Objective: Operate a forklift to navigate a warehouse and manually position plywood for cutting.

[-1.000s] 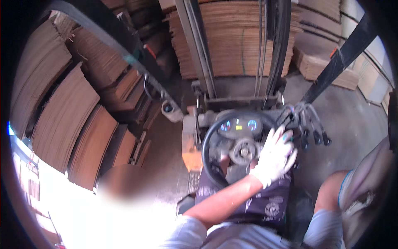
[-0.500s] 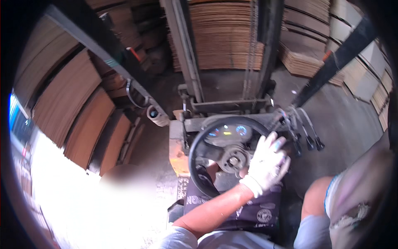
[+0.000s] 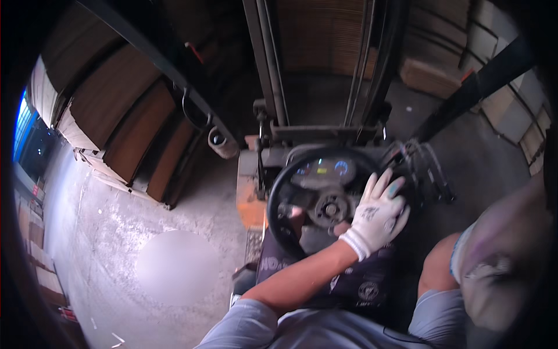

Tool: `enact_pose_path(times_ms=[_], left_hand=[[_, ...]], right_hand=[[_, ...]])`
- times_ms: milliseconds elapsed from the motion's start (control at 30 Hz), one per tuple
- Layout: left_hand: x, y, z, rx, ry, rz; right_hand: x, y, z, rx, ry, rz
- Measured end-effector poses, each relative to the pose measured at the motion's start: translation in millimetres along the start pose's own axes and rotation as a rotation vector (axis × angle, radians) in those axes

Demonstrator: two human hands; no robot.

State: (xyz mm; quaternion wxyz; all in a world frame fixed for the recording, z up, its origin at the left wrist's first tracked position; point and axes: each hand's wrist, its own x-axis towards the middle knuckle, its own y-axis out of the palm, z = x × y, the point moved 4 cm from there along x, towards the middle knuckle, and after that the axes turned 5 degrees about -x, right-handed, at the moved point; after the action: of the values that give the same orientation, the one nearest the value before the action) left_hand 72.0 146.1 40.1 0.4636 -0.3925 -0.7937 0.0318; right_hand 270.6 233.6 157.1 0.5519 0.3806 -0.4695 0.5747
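Note:
My left hand [image 3: 378, 212], in a white glove, rests on the right side of the black steering wheel [image 3: 281, 185], fingers bent over it and toward the control levers [image 3: 436, 177]. Behind the wheel is a lit instrument panel [image 3: 321, 170]. My right hand [image 3: 500, 250] is large and close to the camera at the right edge, in a stained, worn glove with a blue-edged cuff; its fingers and whatever they touch are hidden in the dark rim. My knees and dark patterned cloth show below the wheel.
The forklift's mast [image 3: 270, 64] stands ahead, before stacked wooden sheets [image 3: 325, 49]. More sheet stacks [image 3: 125, 104] line the left, paler boards [image 3: 500, 110] the right. Frame posts [image 3: 465, 99] slope at both sides. A cup-like container [image 3: 222, 142] hangs left of the dashboard. Concrete floor [image 3: 107, 227] stretches down the left.
The surroundings have shifted in view, with more floor and doorway at left, and the picture has darkened. My left hand stays on the wheel; my right stays at the right edge.

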Motion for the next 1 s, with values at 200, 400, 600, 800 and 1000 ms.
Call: enact_pose_path(times_ms=[200, 400, 600, 800, 1000], left_hand=[[0.8, -2.3, 10.2, 0.081, 0.059, 0.014], [6.2, 7.4, 5.4, 0.091, 0.092, 0.044], [7.8, 11.3, -1.1, -0.006, 0.123, 0.006], [-65.5, 8.4, -14.9, -0.004, 0.021, 0.063], [-179.3, -46.6, -38.9, -0.178, 0.059, 0.068]], right_hand=[[29.1, 59.4, 65.2, -0.02, -0.245, -0.163], [9.5, 58.6, 59.5, 0.073, -0.05, 0.125], [84.4, 49.5, 116.9, 0.097, -0.395, -0.202], [20.0, 87.4, 70.5, -0.186, -0.336, 0.11], [-79.3, 17.7, -66.9, -0.533, -0.12, 0.551]])
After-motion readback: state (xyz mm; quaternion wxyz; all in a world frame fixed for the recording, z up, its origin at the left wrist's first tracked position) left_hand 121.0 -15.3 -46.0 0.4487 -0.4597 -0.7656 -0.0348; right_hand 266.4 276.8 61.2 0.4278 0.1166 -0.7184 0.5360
